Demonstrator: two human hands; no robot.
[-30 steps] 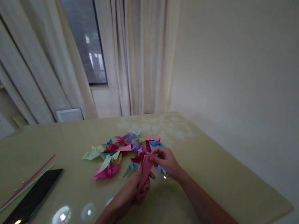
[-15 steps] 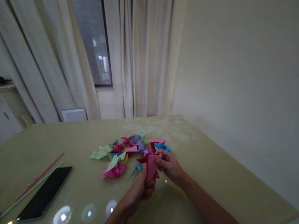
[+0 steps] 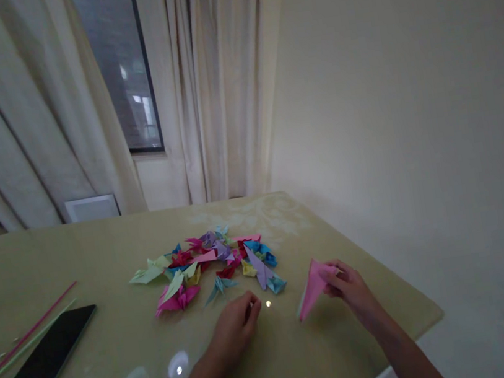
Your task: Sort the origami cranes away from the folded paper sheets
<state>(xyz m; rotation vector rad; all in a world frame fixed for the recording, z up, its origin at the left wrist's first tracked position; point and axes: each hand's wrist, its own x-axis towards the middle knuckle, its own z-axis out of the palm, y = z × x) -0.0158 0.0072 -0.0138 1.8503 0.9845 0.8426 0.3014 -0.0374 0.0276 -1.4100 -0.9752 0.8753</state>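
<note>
My right hand (image 3: 347,285) pinches a pink folded paper piece (image 3: 313,288) by its upper right side, above the right part of the table. The piece tapers to a point at lower left. My left hand (image 3: 238,325) rests close to the tabletop with its fingers curled in, and no object shows in it. Just beyond it lies a heap of colourful origami pieces, among them a teal one (image 3: 220,285), a long lavender one (image 3: 259,267) and a magenta one (image 3: 179,298). Several of them look like folded cranes.
A black phone (image 3: 39,363) lies on the glossy table (image 3: 115,252) at the left. Beside it are a magenta stick (image 3: 31,333) and a pale green stick (image 3: 42,334). The wall (image 3: 392,150) runs along the table's right side, and curtains (image 3: 224,93) hang behind.
My left hand has let go of the pink paper, and my right hand has carried it off to the right. The view has turned slightly right, uncovering the lavender piece.
</note>
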